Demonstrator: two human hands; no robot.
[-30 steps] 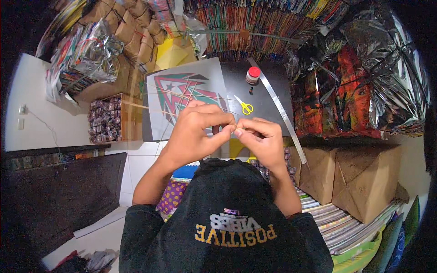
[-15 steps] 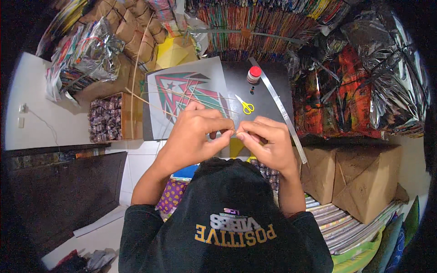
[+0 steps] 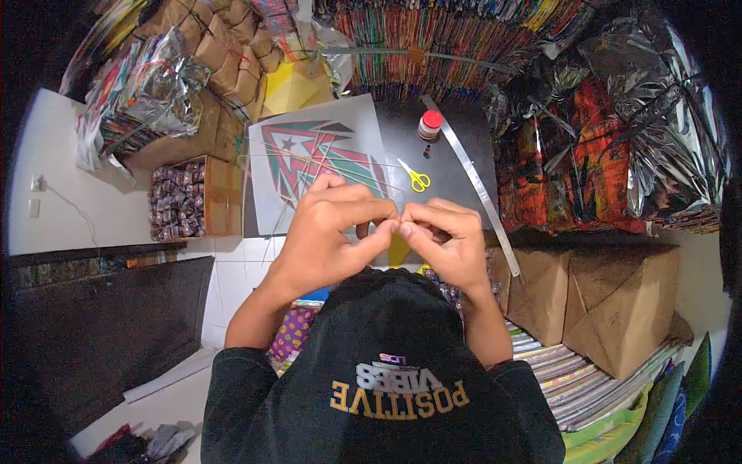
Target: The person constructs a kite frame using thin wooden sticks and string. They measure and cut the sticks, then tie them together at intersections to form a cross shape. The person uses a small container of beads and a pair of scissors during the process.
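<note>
My left hand [image 3: 332, 228] and my right hand [image 3: 448, 240] meet fingertip to fingertip in front of my chest. Both are closed in a pinch on something tiny and thin that the fingers mostly hide. Beyond my left hand, several slender sticks [image 3: 311, 164] lie crossed over a white sheet [image 3: 359, 116] with a red, green and black angular star design. Yellow-handled scissors [image 3: 420, 182] rest on the dark tabletop [image 3: 402, 131] just past my fingertips. Behind them stands a small white bottle with a red cap [image 3: 430, 126].
A long metal ruler [image 3: 471, 164] runs down the table's right side. An open carton of small wrapped packs [image 3: 178, 199] sits at left. Brown paper parcels [image 3: 618, 301] stand at right, and bundled stacks of colourful sheets [image 3: 433, 31] line the back.
The long sticks that stuck up at the left have swung away, and the sticks over the sheet lie differently. Both hands keep their pinch in nearly the same place.
</note>
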